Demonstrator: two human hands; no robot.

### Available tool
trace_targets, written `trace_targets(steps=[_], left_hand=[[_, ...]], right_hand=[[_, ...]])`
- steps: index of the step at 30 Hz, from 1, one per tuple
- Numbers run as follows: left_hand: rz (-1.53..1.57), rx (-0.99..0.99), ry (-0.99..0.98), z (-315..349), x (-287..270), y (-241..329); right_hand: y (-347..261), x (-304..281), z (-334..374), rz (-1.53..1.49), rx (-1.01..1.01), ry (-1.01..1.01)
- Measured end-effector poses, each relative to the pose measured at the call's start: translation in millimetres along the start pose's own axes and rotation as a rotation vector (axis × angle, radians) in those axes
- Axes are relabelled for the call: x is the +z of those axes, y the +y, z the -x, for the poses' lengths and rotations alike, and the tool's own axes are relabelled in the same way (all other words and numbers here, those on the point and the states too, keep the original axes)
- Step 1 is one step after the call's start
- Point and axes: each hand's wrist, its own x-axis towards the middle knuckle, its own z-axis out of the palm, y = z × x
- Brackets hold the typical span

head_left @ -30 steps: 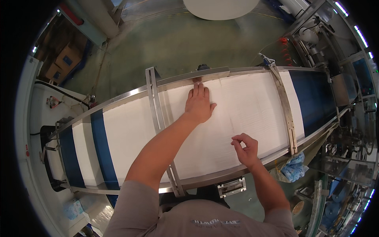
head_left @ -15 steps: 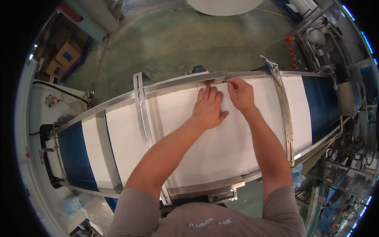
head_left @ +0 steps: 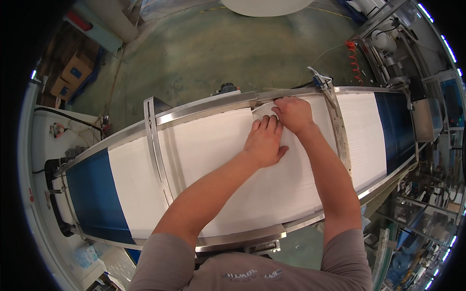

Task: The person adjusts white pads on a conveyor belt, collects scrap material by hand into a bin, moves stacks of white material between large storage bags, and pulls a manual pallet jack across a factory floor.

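White stacks of soft, paper-like sheets (head_left: 208,165) lie in a row along a conveyor between metal side rails. My left hand (head_left: 264,145) rests palm down on top of them, fingers pointing to the far rail and thumb out to the right. Just beyond it, my right hand (head_left: 294,114) is closed at the far edge, its fingers curled onto the top sheet. A lifted flap of that sheet (head_left: 263,110) shows beside my right fingers. My right fingertips are partly hidden, so the exact grip is hard to see.
Blue belt (head_left: 99,194) shows at the left end and more at the right. Two slotted metal crossbars, left (head_left: 156,155) and right (head_left: 336,116), span the stacks. A far rail (head_left: 208,104) borders them. Machinery (head_left: 388,58) stands at right; cardboard boxes (head_left: 75,70) sit far left.
My right hand has curled further over the far edge and the sheet there has lifted. My left hand remains flat. The gap between the stacks at left has closed.
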Motion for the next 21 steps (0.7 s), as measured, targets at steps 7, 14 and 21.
trace_targets(steps=[7, 14, 21], left_hand=[[0.015, 0.043, -0.050, -15, 9, 14], [0.049, 0.093, -0.069, -26, 22, 32], [0.155, 0.070, -0.110, 31, -10, 59]], right_hand=[[23, -20, -14, 0.179, -0.401, 0.397], [66, -96, -4, -0.045, -0.423, 0.643], [69, -271, 124, -0.622, 0.502, 1.724]])
